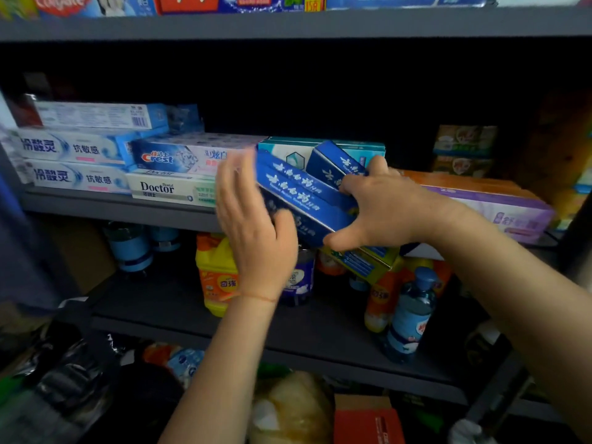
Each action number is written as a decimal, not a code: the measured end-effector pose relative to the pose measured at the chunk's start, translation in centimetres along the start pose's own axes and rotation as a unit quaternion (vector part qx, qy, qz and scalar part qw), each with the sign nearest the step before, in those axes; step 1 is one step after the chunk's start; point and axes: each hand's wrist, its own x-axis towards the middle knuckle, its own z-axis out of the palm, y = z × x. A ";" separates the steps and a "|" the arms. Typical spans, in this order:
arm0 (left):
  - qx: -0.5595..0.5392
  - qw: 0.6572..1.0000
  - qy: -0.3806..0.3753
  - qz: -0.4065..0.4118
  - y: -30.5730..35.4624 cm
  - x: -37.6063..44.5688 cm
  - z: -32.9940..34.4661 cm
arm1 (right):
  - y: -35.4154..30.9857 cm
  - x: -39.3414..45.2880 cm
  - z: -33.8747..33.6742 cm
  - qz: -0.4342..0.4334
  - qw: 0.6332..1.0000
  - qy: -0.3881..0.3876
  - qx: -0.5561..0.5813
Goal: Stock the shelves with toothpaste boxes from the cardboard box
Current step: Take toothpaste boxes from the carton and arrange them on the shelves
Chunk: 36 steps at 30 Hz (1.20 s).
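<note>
In the head view, a tilted bundle of dark blue cardboard toothpaste boxes (pixel 307 193) is gripped by the right hand (pixel 381 209) and steadied by the flat, straight-fingered left hand (pixel 253 219) at the grey metal shelf (pixel 121 208). Levelling and sliding in seem next; teal boxes (pixel 288 149) behind crowd the slot.

A dark grey shelf unit (pixel 288 25) carries the goods on several levels. On the middle shelf (pixel 121 208), at the left, white-and-blue toothpaste boxes (pixel 73 161) lie stacked flat. Just beside them a Crest box (pixel 189 155) rests on a white Doctor box (pixel 169 189). Teal boxes (pixel 288 149) lie further right, and a purple box (pixel 499 213) and an orange box (pixel 455 181) lie at the right end. The shelf below (pixel 224 328) bears a yellow detergent bottle (pixel 216 274), blue-labelled bottles (pixel 131 248) and a clear blue-capped bottle (pixel 411 312), all upright.
</note>
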 end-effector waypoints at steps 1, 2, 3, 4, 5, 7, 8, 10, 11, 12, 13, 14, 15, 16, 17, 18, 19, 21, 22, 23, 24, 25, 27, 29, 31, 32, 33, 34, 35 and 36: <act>0.086 0.988 -0.103 0.078 -0.3 0.4 -1.1 | 0.1 -0.1 0.0 -0.006 1.000 -0.006 -0.022; 0.150 0.958 -0.210 0.124 -0.6 0.8 -1.9 | 0.2 -0.1 -0.1 -0.012 0.999 -0.010 -0.042; 0.195 0.924 -0.295 0.147 -0.6 1.2 -2.5 | 0.2 -0.1 -0.1 -0.017 0.998 -0.013 -0.061; 0.221 0.898 -0.346 0.157 -0.6 1.3 -2.5 | 0.2 0.0 -0.2 -0.021 0.997 -0.015 -0.078; 0.236 0.886 -0.363 0.168 -0.4 1.4 -2.3 | 0.2 0.0 -0.3 -0.024 0.996 -0.017 -0.090; 0.236 0.889 -0.339 0.196 0.2 1.2 -1.2 | 0.2 0.2 -0.5 -0.031 0.995 -0.025 -0.088; 0.234 0.895 -0.316 0.212 0.3 1.1 -0.6 | 0.3 0.2 -0.6 -0.038 0.995 -0.029 -0.082; 0.235 0.904 -0.268 0.237 -0.1 0.9 0.3 | 0.7 0.3 -0.7 -0.045 0.996 -0.030 -0.076; 0.236 0.906 -0.254 0.242 -0.4 0.8 0.5 | 1.0 0.3 -0.6 -0.043 0.997 -0.026 -0.065; 0.234 0.908 -0.247 0.244 -0.7 0.8 0.5 | 1.2 0.4 -0.5 -0.038 0.998 -0.015 -0.036; 0.230 0.910 -0.243 0.246 -0.9 0.8 0.5 | 1.6 0.5 -0.4 -0.032 0.999 0.008 0.008; 0.225 0.911 -0.240 0.247 -0.9 0.8 0.5 | 2.0 0.8 -0.3 -0.029 0.997 0.043 0.055; 0.221 0.913 -0.239 0.245 -0.9 0.9 0.6 | 2.5 1.2 0.0 -0.035 0.992 0.087 0.087; 0.219 0.915 -0.238 0.241 -0.8 1.1 0.7 | 3.0 1.5 0.3 -0.050 0.984 0.136 0.100; 0.216 0.917 -0.240 0.234 -0.7 1.4 0.8 | 3.5 1.8 0.6 -0.065 0.975 0.184 0.103; 0.212 0.918 -0.244 0.228 -0.6 1.6 0.9 | 3.9 2.1 0.8 -0.078 0.964 0.230 0.107; 0.207 0.920 -0.245 0.224 -0.6 1.8 0.9 | 4.4 2.4 0.9 -0.082 0.952 0.273 0.113; 0.205 0.920 -0.250 0.220 -0.9 2.1 1.0 | 5.2 2.5 0.9 -0.072 0.925 0.347 0.137; 0.207 0.919 -0.256 0.218 -1.0 2.3 1.1 | 5.4 2.5 0.7 -0.062 0.913 0.371 0.156; 0.211 0.917 -0.262 0.215 -1.1 2.5 1.1 | 5.7 2.4 0.4 -0.050 0.907 0.380 0.177; 0.218 0.915 -0.265 0.212 -1.2 2.8 1.2 | 5.9 2.2 0.1 -0.040 0.905 0.376 0.194; 0.227 0.912 -0.269 0.209 -1.4 3.0 1.2 | 6.1 2.0 -0.2 -0.032 0.906 0.367 0.208; 0.241 0.906 -0.286 0.198 -1.6 3.5 1.2 | 6.5 1.6 -0.6 -0.021 0.907 0.358 0.219; 0.253 0.900 -0.305 0.184 -1.5 3.9 1.3 | 6.9 1.2 -0.7 -0.011 0.909 0.355 0.217; 0.268 0.894 -0.308 0.183 -1.4 4.1 1.6 | 7.2 1.1 -0.5 -0.008 0.912 0.347 0.218; 0.276 0.891 -0.310 0.185 -1.3 4.1 1.8 | 7.3 1.0 -0.4 -0.009 0.913 0.343 0.221; 0.281 0.887 -0.315 0.187 -1.2 4.0 2.1 | 7.4 1.0 -0.4 -0.012 0.914 0.340 0.222; 0.282 0.885 -0.319 0.190 -1.2 4.0 2.4 | 7.5 1.0 -0.4 -0.014 0.914 0.339 0.223; 0.282 0.884 -0.321 0.192 -1.3 4.0 2.6 | 7.5 1.1 -0.4 -0.017 0.914 0.338 0.223; 0.282 0.883 -0.320 0.194 -1.3 4.1 2.7 | 7.5 1.0 -0.5 -0.020 0.914 0.337 0.225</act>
